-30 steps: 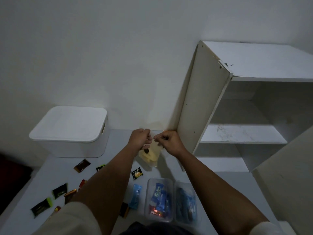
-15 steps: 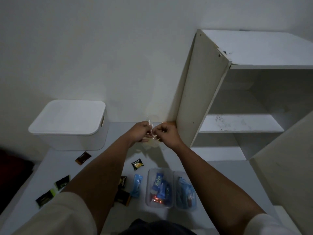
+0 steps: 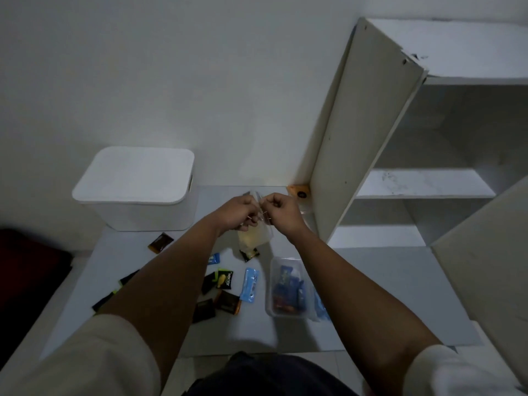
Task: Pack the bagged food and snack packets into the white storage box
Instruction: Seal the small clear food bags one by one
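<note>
The room was dim. A plain white wall (image 3: pixel 171 81) rose behind a pale grey surface (image 3: pixel 385 295). At the right stood a white open shelf unit (image 3: pixel 357 138), scuffed on its middle shelf, its door (image 3: pixel 485 267) swung open.

Top of the clear bag (image 3: pixel 254 238) behind both fists; packet (image 3: pixel 123 292) half under the forearm.
</note>
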